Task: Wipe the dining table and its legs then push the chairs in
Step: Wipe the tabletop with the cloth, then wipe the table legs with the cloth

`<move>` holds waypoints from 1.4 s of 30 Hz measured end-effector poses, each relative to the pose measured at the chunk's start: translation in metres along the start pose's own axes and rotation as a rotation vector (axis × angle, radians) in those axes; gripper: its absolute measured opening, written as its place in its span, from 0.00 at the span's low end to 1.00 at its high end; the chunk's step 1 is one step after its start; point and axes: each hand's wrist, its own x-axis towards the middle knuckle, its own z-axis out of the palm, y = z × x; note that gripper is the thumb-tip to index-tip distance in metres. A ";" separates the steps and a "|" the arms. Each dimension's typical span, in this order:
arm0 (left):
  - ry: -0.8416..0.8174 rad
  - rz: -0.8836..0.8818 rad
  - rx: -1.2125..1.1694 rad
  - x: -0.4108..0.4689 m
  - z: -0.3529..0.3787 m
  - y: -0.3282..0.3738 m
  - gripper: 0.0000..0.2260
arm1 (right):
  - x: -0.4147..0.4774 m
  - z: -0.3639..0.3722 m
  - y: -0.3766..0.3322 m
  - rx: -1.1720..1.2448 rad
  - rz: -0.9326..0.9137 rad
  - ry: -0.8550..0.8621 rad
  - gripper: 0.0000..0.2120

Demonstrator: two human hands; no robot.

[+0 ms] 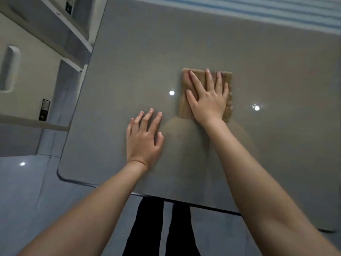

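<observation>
Counter (184, 43) fills most of the head view, a glossy grey slab with a rounded near-left corner and two bright light reflections on its surface. A folded tan cloth (188, 108) lies flat on it, a little right of centre and well in from every edge. The right hand (207, 97) lies palm-down on the cloth with its fingers spread and stretched toward the far side, pressing the fabric against the counter rather than pinching it; the cloth shows beyond the fingertips and on both sides of the palm. The left hand (143, 137) rests flat on the bare counter near the cloth's left side but apart from it, fingers fanned open and holding nothing. Both bare forearms reach in from the near edge. Below that edge the person's dark trousers (147, 228) stand over a pale blue floor (27, 200). To the left, beside the counter, white shelving (55, 43) with small dark labels stands on the floor. A blue-and-white striped surface (276, 10) runs along the far side of the counter.
</observation>
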 end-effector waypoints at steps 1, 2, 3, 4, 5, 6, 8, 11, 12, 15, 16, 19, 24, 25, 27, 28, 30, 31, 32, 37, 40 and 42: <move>0.004 0.001 -0.003 0.000 0.000 0.000 0.25 | 0.001 0.002 0.000 -0.002 0.007 0.000 0.25; 0.007 0.003 -0.008 0.000 0.001 0.000 0.25 | -0.008 0.003 0.000 -0.001 0.011 0.016 0.25; 0.005 0.001 -0.014 -0.001 0.001 0.000 0.24 | -0.026 0.004 0.000 0.004 0.013 0.041 0.25; 0.001 -0.002 -0.019 -0.001 0.000 0.000 0.24 | -0.051 0.005 0.000 0.012 0.014 0.062 0.24; 0.000 0.001 -0.022 -0.001 0.000 0.000 0.24 | -0.080 0.006 0.001 0.018 0.020 0.073 0.24; 0.003 0.004 -0.025 -0.001 0.000 0.001 0.24 | -0.111 0.007 0.001 0.020 0.027 0.067 0.24; -0.005 0.001 -0.028 -0.002 -0.001 0.001 0.24 | -0.170 0.008 0.003 0.009 0.040 0.033 0.25; -0.048 0.006 -0.022 -0.003 -0.003 0.001 0.24 | -0.228 0.010 0.007 -0.017 0.068 -0.021 0.25; -0.060 0.015 -0.018 -0.003 -0.004 0.002 0.24 | -0.236 0.009 0.006 -0.011 0.074 -0.039 0.25; -0.118 0.027 -0.021 -0.004 -0.010 0.000 0.25 | -0.231 -0.007 0.005 0.016 0.081 -0.070 0.24; -0.148 0.039 -0.024 -0.002 -0.013 -0.001 0.25 | -0.224 -0.014 0.009 0.020 0.086 -0.063 0.24; -0.238 0.075 -0.031 -0.001 -0.026 -0.005 0.26 | -0.201 -0.037 0.041 -0.003 0.088 -0.117 0.26; -0.310 0.036 -0.101 -0.048 -0.045 -0.012 0.22 | -0.205 -0.055 0.066 0.109 0.141 -0.261 0.15; -0.316 0.025 -0.116 -0.066 -0.050 -0.014 0.21 | -0.212 -0.059 0.065 0.246 0.207 -0.277 0.10; -0.341 -0.008 -0.138 -0.107 -0.057 -0.017 0.20 | -0.230 -0.066 0.061 0.425 0.319 -0.286 0.05; -0.358 -0.028 -0.142 -0.128 -0.059 -0.020 0.19 | -0.239 -0.070 0.058 0.433 0.322 -0.263 0.04; -0.390 -0.086 -0.173 -0.166 -0.067 -0.023 0.20 | -0.260 -0.080 0.051 0.328 0.243 -0.217 0.05; -0.399 -0.131 -0.213 -0.181 -0.071 -0.025 0.24 | -0.269 -0.086 0.045 0.299 0.186 -0.204 0.05; -0.385 -0.180 -0.264 -0.195 -0.078 -0.025 0.28 | -0.277 -0.095 0.039 0.314 0.127 -0.202 0.05; -0.151 -0.400 -0.429 -0.246 -0.122 -0.034 0.20 | -0.299 -0.132 -0.001 0.423 -0.065 -0.196 0.06; -0.002 -0.535 -0.605 -0.272 -0.141 -0.050 0.19 | -0.307 -0.150 -0.028 0.534 -0.098 -0.212 0.07; 0.080 -0.575 -0.692 -0.291 -0.147 -0.065 0.19 | -0.314 -0.155 -0.044 0.573 -0.116 -0.208 0.09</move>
